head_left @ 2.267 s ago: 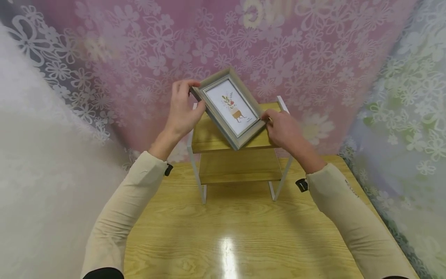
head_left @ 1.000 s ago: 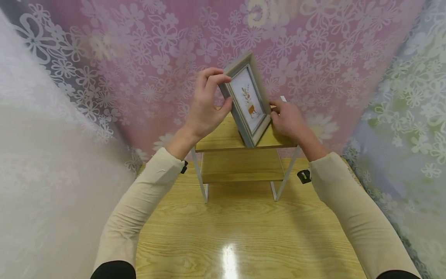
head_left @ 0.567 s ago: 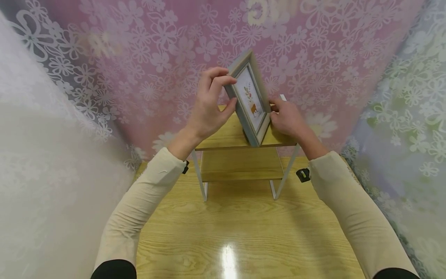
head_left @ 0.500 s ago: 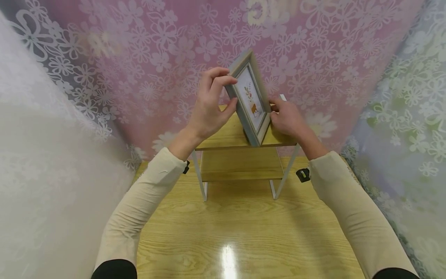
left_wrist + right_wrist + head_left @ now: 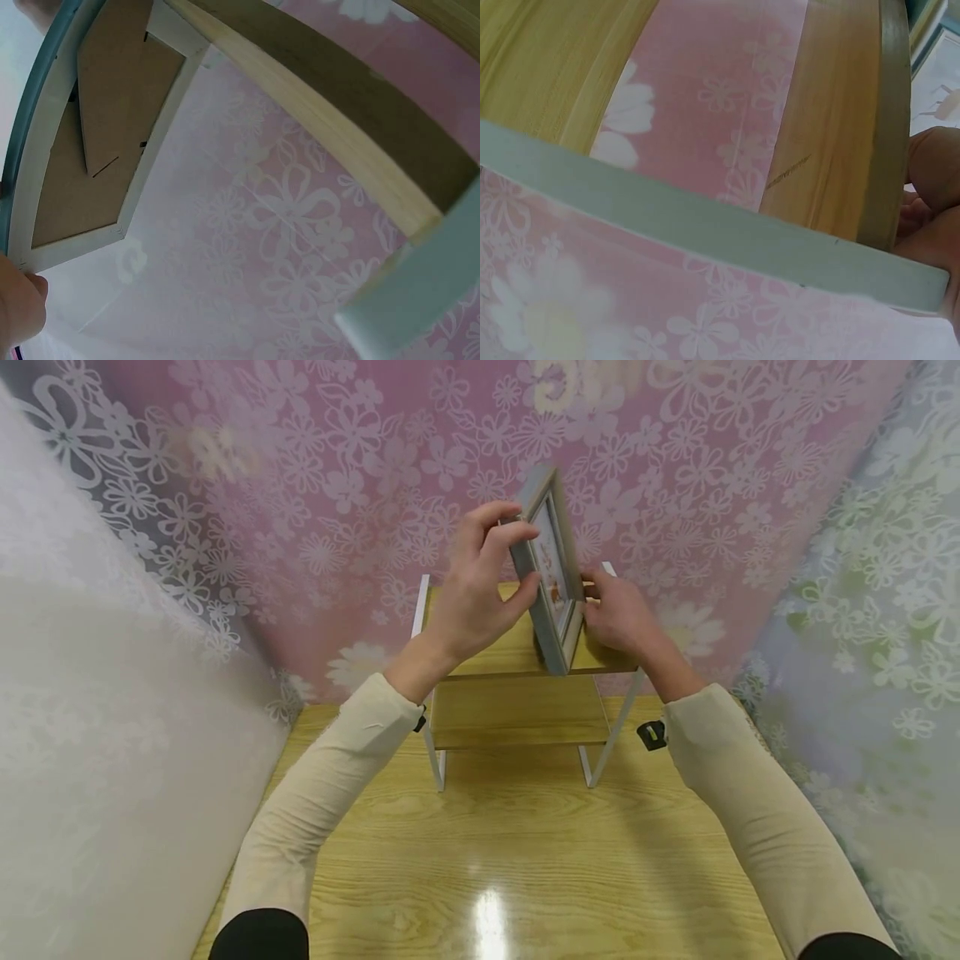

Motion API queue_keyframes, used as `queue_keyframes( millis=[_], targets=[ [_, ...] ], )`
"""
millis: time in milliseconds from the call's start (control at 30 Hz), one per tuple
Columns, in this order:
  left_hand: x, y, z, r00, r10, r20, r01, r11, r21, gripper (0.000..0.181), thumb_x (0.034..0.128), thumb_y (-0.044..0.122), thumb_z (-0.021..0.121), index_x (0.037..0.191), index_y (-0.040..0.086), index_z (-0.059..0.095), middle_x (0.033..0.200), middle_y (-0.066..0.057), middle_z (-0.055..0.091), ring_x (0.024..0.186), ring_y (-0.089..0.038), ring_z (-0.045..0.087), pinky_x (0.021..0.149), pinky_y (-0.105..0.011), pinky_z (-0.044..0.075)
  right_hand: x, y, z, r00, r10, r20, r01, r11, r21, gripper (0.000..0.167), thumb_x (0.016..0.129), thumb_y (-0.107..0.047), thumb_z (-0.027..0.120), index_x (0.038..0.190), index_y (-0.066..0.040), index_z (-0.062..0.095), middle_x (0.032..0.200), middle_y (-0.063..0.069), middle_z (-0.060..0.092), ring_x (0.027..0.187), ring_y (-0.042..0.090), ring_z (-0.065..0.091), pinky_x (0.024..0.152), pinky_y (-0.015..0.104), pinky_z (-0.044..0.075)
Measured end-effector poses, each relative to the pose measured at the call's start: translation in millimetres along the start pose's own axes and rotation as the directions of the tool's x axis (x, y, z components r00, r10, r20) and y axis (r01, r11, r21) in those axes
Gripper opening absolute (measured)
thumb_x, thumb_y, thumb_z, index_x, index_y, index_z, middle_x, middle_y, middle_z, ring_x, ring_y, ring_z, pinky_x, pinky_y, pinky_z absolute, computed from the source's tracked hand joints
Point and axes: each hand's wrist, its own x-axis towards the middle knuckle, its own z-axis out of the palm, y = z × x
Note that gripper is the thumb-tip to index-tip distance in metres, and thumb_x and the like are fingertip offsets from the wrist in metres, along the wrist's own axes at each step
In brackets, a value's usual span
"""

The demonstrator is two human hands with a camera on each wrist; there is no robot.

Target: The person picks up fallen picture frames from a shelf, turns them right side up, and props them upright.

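Clock read from the middle of the stand, head view, 6 toward the wearer.

Picture frame [image 5: 555,568] at 1 o'clock, over the top shelf [image 5: 487,656]; steeply tilted, turned nearly edge-on, one corner down near the shelf's front edge. Whether that corner bears on the wood, cannot tell.

Left hand [image 5: 483,585] at 11: grasping the frame's left edge, thumb set below the fingers. Right hand [image 5: 618,610] at 2: fingers curled, pinching the frame's lower right edge, close to the right white side post [image 5: 626,706]. Contact with the post uncertain.

Left wrist view shows the frame's back: brown board, prop leg [image 5: 112,90] running from 12 toward 6.

Room: wood of the top shelf shows at 10–11, between the left white side post [image 5: 422,602] and left hand; narrower strip at 2, between frame and right hand. Open front gap between top shelf and lower shelf [image 5: 517,710], the latter at 6. Widest stretch is the wood tabletop [image 5: 480,827], running on from the stand's feet toward 6.

Limits: pink floral cloth [image 5: 337,552] just behind at 12; pale cloth [image 5: 135,735] at 9; greenish floral cloth [image 5: 862,693] at 3, both well apart from the stand.
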Motion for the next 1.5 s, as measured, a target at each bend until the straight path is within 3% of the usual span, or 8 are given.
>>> queue_keyframes(
  millis=[233,400,633,900,1100,1300,1400,1500],
  targets=[
    [6.3,2.8,7.0,1.000,0.009,0.021,-0.009,1.000,-0.010,0.031,0.0908,0.003,0.061,0.120,-0.004,0.051,0.132,-0.028,0.041,0.121,-0.036,0.043,0.106,-0.033,0.037,4.7,-1,-2,0.999,-0.017,0.049,0.019,0.999,-0.030,0.054,0.098,-0.003,0.042,0.152,-0.002,0.032,0.148,0.024,0.045,0.136,0.041,0.044,0.110,0.053,0.036],
    [9.9,7.0,13.7,0.998,0.040,0.043,-0.040,0.999,0.001,0.031,0.0932,0.005,0.060,0.121,-0.003,0.050,0.134,-0.028,0.042,0.125,-0.037,0.044,0.108,-0.031,0.037,9.2,1,-4,0.996,-0.049,0.072,0.051,0.999,-0.018,0.055,0.099,-0.003,0.042,0.152,-0.002,0.028,0.150,0.025,0.043,0.134,0.040,0.046,0.109,0.054,0.037],
    [13.1,12.0,19.1,0.992,0.096,0.079,-0.098,0.995,0.013,0.028,0.0983,0.008,0.052,0.124,-0.003,0.049,0.139,-0.029,0.040,0.135,-0.038,0.040,0.117,-0.031,0.027,15.1,5,-5,0.996,-0.052,0.078,0.053,0.999,0.001,0.054,0.102,-0.007,0.038,0.154,-0.007,0.024,0.153,0.023,0.039,0.134,0.040,0.047,0.107,0.055,0.038],
    [12.7,12.8,26.0,0.981,0.156,0.113,-0.159,0.987,0.020,0.033,0.0965,0.005,0.049,0.129,0.000,0.050,0.144,-0.031,0.038,0.140,-0.039,0.034,0.120,-0.035,0.022,16.7,7,-7,0.996,-0.070,0.057,0.072,0.997,-0.041,0.052,0.100,-0.012,0.037,0.151,-0.007,0.025,0.133,0.029,0.057,0.126,0.045,0.051,0.105,0.057,0.038],
    [12.9,14.0,30.1,0.978,0.171,0.117,-0.179,0.981,0.069,0.033,0.0974,0.006,0.046,0.130,0.001,0.051,0.144,-0.032,0.038,0.138,-0.040,0.035,0.120,-0.035,0.021,17.3,9,-5,0.995,-0.097,0.019,0.098,0.993,-0.073,0.049,0.099,-0.012,0.037,0.147,-0.009,0.029,0.102,0.027,0.066,0.091,0.039,0.059,0.090,0.053,0.045],
    [7.1,13.9,31.9,0.981,0.160,0.111,-0.170,0.982,0.084,0.037,0.0985,0.008,0.045,0.135,0.001,0.050,0.146,-0.036,0.033,0.141,-0.038,0.033,0.118,-0.034,0.027,16.7,9,-4,0.995,-0.099,0.010,0.100,0.992,-0.079,0.047,0.099,-0.012,0.037,0.146,-0.007,0.033,0.086,0.020,0.061,0.076,0.033,0.051,0.074,0.045,0.039],
    [2.7,14.5,31.6,0.983,0.144,0.112,-0.153,0.985,0.083,0.040,0.0970,0.007,0.047,0.137,0.002,0.049,0.148,-0.036,0.030,0.143,-0.035,0.030,0.112,-0.033,0.035,15.5,8,-4,0.995,-0.100,0.005,0.100,0.992,-0.071,0.047,0.099,-0.013,0.039,0.145,-0.007,0.033,0.088,0.020,0.063,0.078,0.034,0.053,0.075,0.045,0.040],
    [-0.4,14.5,31.1,0.984,0.135,0.120,-0.146,0.985,0.087,0.043,0.0957,0.006,0.048,0.138,0.002,0.047,0.149,-0.035,0.029,0.145,-0.033,0.028,0.105,-0.034,0.041,15.0,8,-3,0.995,-0.097,0.005,0.097,0.994,-0.052,0.046,0.099,-0.014,0.040,0.144,-0.007,0.033,0.102,0.025,0.066,0.090,0.038,0.058,0.083,0.050,0.044]
  ],
)
